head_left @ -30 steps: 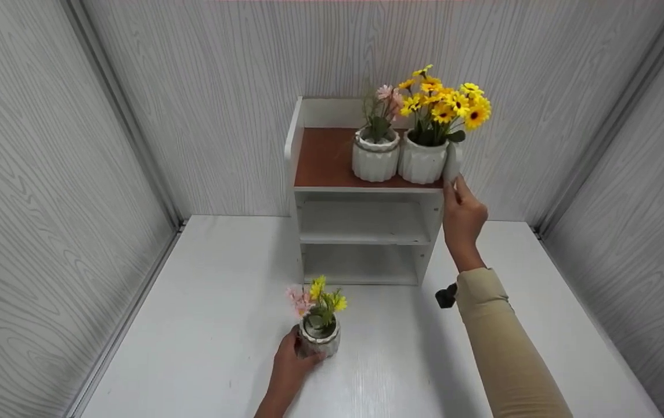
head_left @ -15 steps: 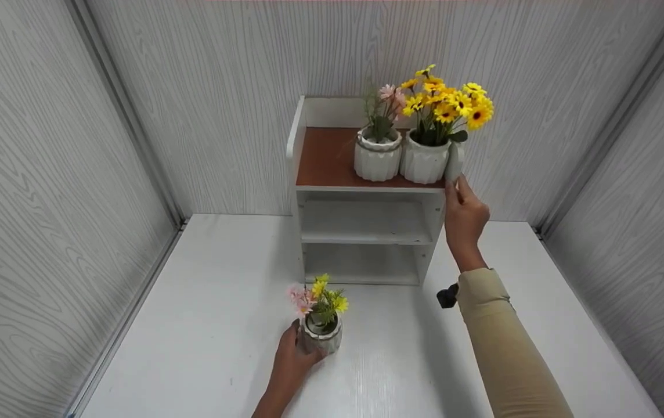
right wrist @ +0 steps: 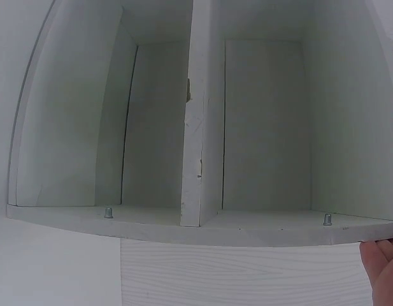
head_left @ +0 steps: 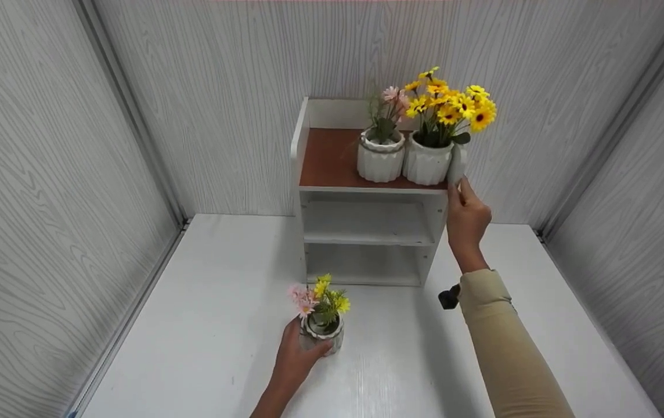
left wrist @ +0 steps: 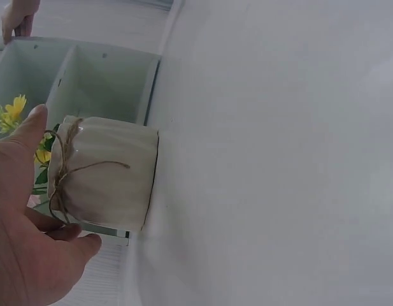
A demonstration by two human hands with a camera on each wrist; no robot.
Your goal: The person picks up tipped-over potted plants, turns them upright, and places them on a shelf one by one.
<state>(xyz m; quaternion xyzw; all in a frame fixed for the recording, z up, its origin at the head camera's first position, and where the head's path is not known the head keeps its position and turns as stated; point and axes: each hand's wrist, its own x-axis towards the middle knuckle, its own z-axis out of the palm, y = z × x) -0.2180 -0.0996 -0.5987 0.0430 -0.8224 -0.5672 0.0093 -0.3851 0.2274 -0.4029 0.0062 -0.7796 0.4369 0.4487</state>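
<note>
A small white ribbed flower pot [head_left: 338, 339], holding pink and yellow flowers, stands upright on the table. My left hand [head_left: 295, 354] holds it near the rim, thumb on the near side and fingers at the left. In the left wrist view, twine is tied in a bow around the pot [left wrist: 110, 175]; the curled fingers [left wrist: 72, 245] lie beside its rim. My right hand [head_left: 467, 217] pinches the front edge of the right side panel of a white shelf unit [head_left: 367, 238]. The right wrist view has fingertips [right wrist: 378, 258] against that panel's edge [right wrist: 266, 236].
On the unit's brown top [head_left: 326, 157], at the right, stand two white pots: one with pink flowers [head_left: 381, 162], the other with yellow sunflowers [head_left: 428, 164]. Below are two compartments. Grey wood-grain walls [head_left: 222, 104] enclose the white table [head_left: 227, 313] behind and at both sides.
The whole head view drifts slightly to the right. My left thumb has risen a little along the pot's near side. My right hand keeps its place on the shelf unit's edge.
</note>
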